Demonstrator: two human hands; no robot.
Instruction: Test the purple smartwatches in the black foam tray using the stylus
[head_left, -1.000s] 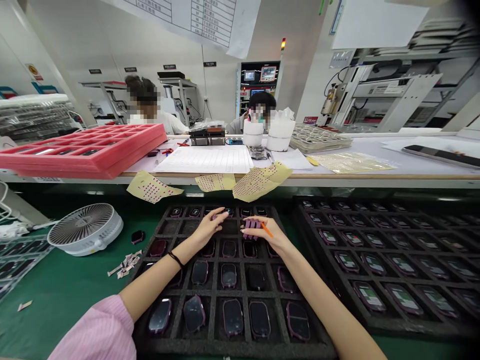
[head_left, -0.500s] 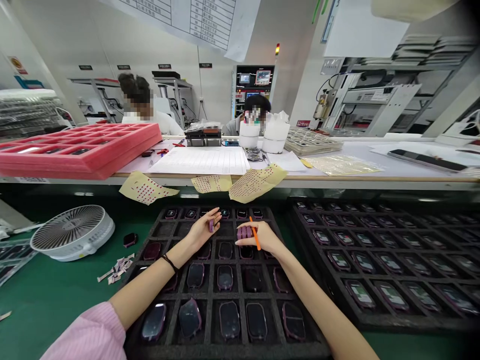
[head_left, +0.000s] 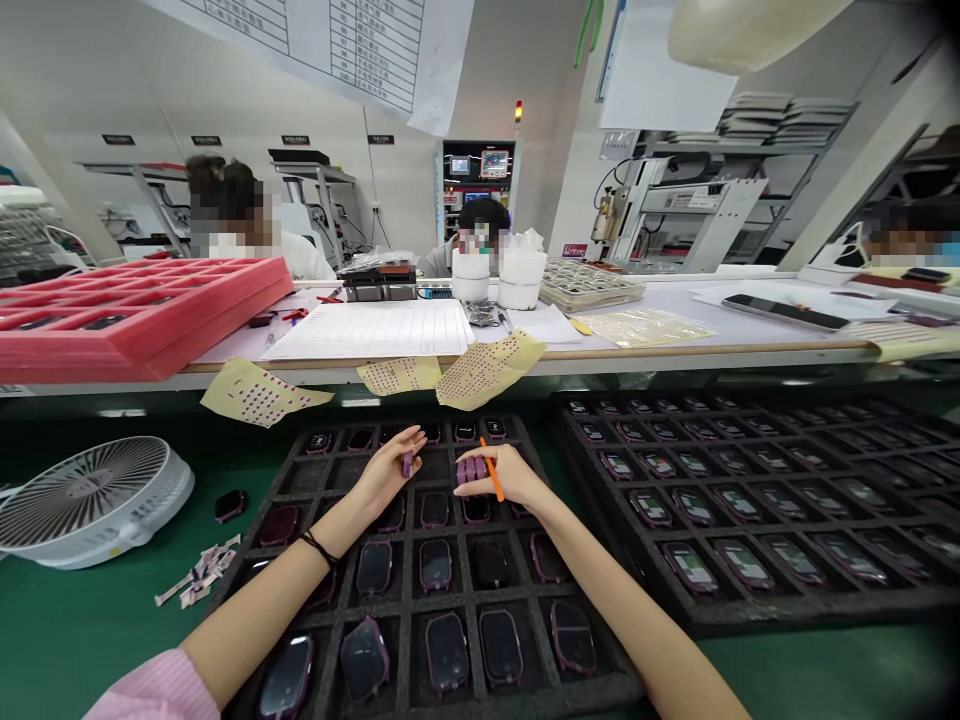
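My left hand point(head_left: 391, 468) is closed on a small purple watch case point(head_left: 407, 464), held upright between the fingers. Close by on the right, my right hand point(head_left: 504, 474) grips several purple watch cases point(head_left: 472, 468) side by side in a row, along with a thin orange stick point(head_left: 492, 468) that slants across the fingers. Both hands hover over the upper rows of a black foam tray point(head_left: 409, 588). Purple-rimmed smartwatches, such as a smartwatch point(head_left: 447, 652) in the front row, lie face up in its compartments. My forearms hide some of the compartments.
A second black tray point(head_left: 694, 612) of watches is on the right. On the left are a white fan point(head_left: 97, 500), a loose watch point(head_left: 229, 504) and small strips point(head_left: 201, 572). Yellow sticker sheets point(head_left: 489, 370) hang from the shelf edge, below a pink foam tray point(head_left: 150, 325). Co-workers sit beyond.
My view has turned to the right, so the scene sits further left and another person shows at the right edge. Both hands keep their hold on the same things.
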